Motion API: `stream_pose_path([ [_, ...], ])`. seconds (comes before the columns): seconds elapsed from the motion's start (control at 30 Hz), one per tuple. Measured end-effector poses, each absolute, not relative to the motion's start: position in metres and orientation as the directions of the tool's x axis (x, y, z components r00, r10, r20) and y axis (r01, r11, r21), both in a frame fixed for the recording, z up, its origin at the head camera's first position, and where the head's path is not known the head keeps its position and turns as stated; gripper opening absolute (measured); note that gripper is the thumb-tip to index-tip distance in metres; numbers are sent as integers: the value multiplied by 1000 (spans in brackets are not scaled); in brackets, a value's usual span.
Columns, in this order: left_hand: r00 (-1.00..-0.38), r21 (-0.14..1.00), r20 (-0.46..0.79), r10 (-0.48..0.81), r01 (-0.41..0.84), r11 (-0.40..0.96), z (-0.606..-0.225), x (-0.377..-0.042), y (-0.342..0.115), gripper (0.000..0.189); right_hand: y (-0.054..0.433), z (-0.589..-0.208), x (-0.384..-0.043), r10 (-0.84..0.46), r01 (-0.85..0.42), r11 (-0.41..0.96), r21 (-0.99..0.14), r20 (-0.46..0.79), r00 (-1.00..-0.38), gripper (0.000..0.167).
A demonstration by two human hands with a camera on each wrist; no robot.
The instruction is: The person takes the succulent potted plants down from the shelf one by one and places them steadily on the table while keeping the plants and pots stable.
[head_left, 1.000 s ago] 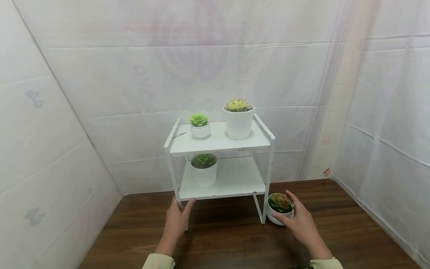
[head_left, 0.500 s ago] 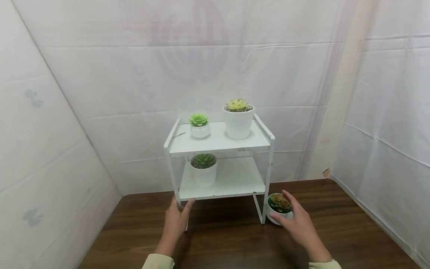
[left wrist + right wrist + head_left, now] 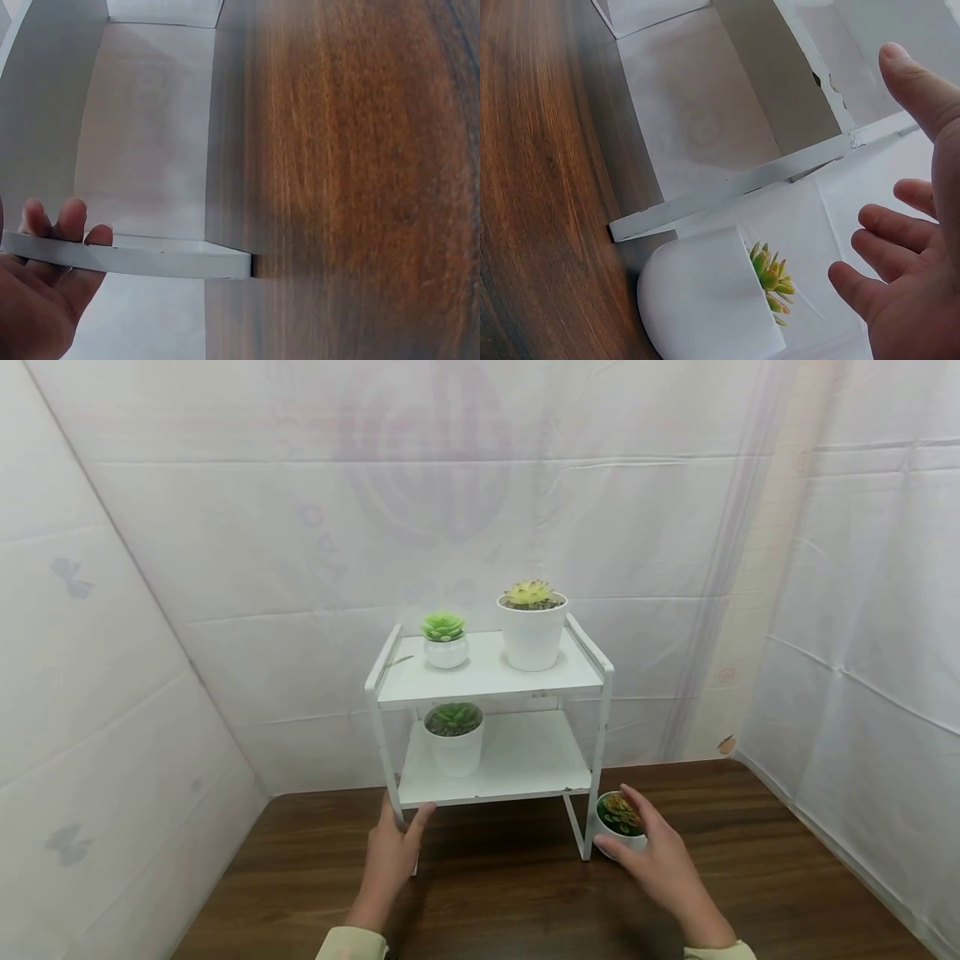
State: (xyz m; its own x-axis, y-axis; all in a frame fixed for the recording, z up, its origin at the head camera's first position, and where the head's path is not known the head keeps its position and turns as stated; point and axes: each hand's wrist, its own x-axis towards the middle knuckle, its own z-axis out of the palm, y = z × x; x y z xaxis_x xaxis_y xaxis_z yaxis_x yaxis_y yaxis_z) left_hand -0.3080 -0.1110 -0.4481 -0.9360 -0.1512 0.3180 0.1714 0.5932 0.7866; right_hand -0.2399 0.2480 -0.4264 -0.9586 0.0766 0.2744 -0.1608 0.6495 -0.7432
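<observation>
Two bare hands are at work around a small white rack (image 3: pixel 536 760) that stands upright on a dark wooden table (image 3: pixel 495 918). On its left side the person's left hand (image 3: pixel 392 852) has hold of the front leg (image 3: pixel 382 743), just under the lower shelf; the fingertips curl round the metal, with the thumb on the inner side. Over on the other side, the right hand (image 3: pixel 667 864) hovers by a succulent with orange-tinged leaves (image 3: pixel 619 815), thumb and fingers spread wide apart, and from the right wrist I can see a gap between them and the white bowl-shaped pot (image 3: pixel 705 296). That pot sits upright on the wood, just beside the rack's right front leg; whether the two touch I can't tell. One dark green plant (image 3: pixel 456 742) in a white pot occupies the left of the lower shelf. Up top, a little bright green succulent (image 3: pixel 446 641) stands on the left and a larger yellow-green one (image 3: pixel 532 628) on the right. Pale, creased sheeting (image 3: pixel 450 543) covers the walls behind.
</observation>
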Motion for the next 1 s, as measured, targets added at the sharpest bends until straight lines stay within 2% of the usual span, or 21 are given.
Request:
stream_pose_path([
  [0.17, -932, 778, 329, -150, 178, 602, -447, -308, -113, 85, 244, -426, -240, 72, -184, 645, -742, 299, -952, 82],
  [0.4, -951, 811, 265, -157, 132, 570, -446, -309, -114, 89, 239, -426, -239, 57, -190, 630, -753, 289, -956, 80],
  [0.6, -958, 821, 264, -109, 164, 546, -441, -312, -117, 92, 236, -427, -240, 47, -245, 635, -733, 354, -934, 78],
  [0.83, -987, 907, 149, -60, 112, 405, -437, -315, -116, 105, 231, -425, -238, 37, -273, 641, -717, 384, -922, 76],
  [1.0, -990, 919, 125, -62, 92, 384, -436, -316, -117, 107, 227, -421, -236, 37, -274, 638, -720, 384, -922, 77],
])
